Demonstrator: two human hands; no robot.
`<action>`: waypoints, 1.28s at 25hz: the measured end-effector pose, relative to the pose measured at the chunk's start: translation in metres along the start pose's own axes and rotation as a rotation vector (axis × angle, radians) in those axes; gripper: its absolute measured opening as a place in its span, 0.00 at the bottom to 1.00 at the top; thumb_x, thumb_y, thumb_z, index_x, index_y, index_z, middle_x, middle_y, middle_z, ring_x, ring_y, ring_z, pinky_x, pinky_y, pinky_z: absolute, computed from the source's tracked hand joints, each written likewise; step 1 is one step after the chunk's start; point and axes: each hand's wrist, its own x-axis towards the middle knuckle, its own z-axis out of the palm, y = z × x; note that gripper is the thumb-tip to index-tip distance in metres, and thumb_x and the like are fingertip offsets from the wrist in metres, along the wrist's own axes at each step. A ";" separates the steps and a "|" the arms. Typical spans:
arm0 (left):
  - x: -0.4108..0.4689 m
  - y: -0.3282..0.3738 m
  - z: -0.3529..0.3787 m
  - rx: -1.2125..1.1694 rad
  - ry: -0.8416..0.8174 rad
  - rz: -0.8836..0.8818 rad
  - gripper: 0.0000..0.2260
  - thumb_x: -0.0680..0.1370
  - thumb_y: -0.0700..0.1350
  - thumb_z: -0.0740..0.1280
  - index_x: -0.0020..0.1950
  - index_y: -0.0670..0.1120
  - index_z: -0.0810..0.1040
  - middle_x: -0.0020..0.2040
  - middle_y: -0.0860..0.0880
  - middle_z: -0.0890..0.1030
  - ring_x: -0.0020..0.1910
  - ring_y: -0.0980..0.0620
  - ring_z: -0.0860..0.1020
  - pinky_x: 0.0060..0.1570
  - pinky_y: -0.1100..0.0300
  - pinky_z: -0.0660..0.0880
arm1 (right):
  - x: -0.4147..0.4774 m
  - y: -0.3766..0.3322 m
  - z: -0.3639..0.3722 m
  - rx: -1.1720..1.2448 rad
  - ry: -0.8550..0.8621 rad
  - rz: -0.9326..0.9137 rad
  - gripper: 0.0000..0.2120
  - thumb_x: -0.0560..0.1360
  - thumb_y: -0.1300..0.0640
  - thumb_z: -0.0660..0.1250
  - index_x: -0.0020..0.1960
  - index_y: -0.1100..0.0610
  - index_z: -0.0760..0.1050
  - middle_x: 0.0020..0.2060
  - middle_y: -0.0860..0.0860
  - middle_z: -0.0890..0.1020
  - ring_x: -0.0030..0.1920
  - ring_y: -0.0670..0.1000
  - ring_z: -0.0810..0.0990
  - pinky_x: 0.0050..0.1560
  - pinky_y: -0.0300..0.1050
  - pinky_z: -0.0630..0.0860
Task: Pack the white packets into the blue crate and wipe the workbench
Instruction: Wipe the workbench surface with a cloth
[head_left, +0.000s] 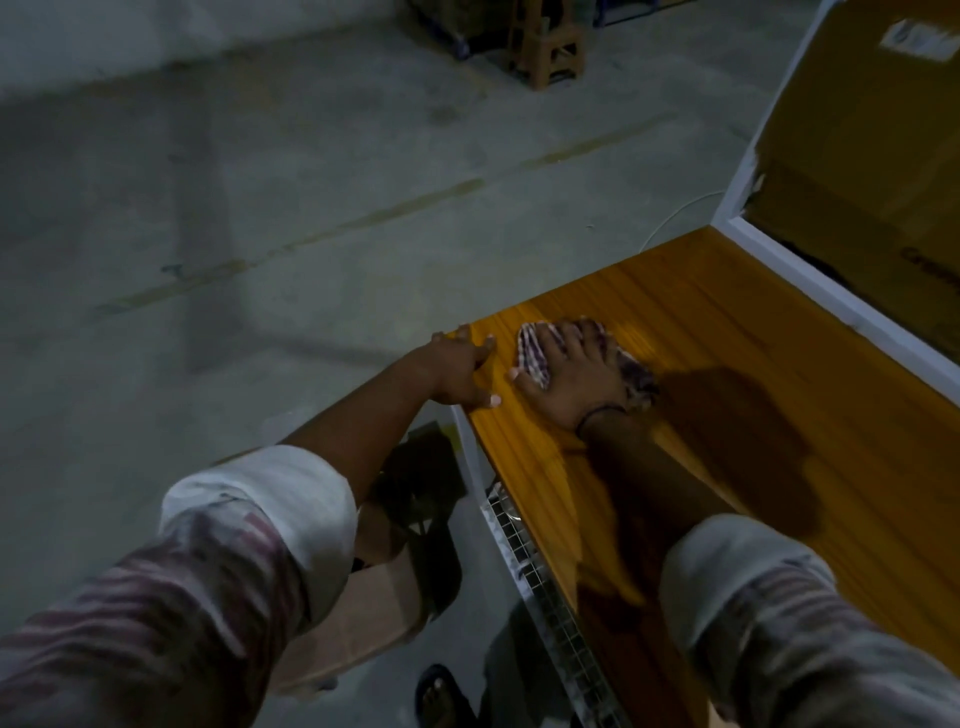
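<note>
The orange wooden workbench top (727, 332) runs from the lower middle to the right of the head view. My right hand (571, 379) lies flat, fingers spread, pressing a striped purple-and-white cloth (535, 348) onto the bench near its far left corner. My left hand (462, 371) grips the bench's left edge beside that corner, thumb on top. No white packets and no blue crate are in view.
A large brown cardboard box (872, 156) stands on the bench at the far right behind a white frame rail (810, 275). A wire mesh shelf (530, 566) sits below the bench edge. Grey concrete floor (260, 208) spreads left; a brown stool (545, 47) stands far back.
</note>
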 end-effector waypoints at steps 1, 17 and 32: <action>0.003 -0.002 0.002 -0.006 -0.005 -0.005 0.48 0.74 0.70 0.63 0.82 0.49 0.42 0.80 0.33 0.47 0.79 0.34 0.48 0.76 0.41 0.52 | 0.014 0.001 0.000 -0.009 0.004 0.014 0.41 0.75 0.26 0.47 0.80 0.49 0.56 0.78 0.54 0.61 0.78 0.60 0.53 0.76 0.64 0.48; -0.005 -0.007 0.005 -0.101 0.008 -0.012 0.45 0.74 0.70 0.63 0.81 0.58 0.40 0.81 0.43 0.39 0.78 0.33 0.42 0.75 0.37 0.53 | 0.063 0.020 -0.014 -0.018 -0.034 -0.090 0.43 0.71 0.24 0.44 0.79 0.46 0.56 0.79 0.50 0.59 0.79 0.56 0.53 0.77 0.60 0.49; -0.008 -0.013 0.007 -0.092 0.030 0.030 0.46 0.73 0.70 0.65 0.81 0.56 0.43 0.81 0.42 0.41 0.78 0.33 0.47 0.74 0.40 0.57 | -0.115 -0.009 -0.030 0.007 -0.114 0.070 0.39 0.76 0.25 0.41 0.81 0.43 0.40 0.81 0.45 0.42 0.80 0.51 0.35 0.79 0.61 0.44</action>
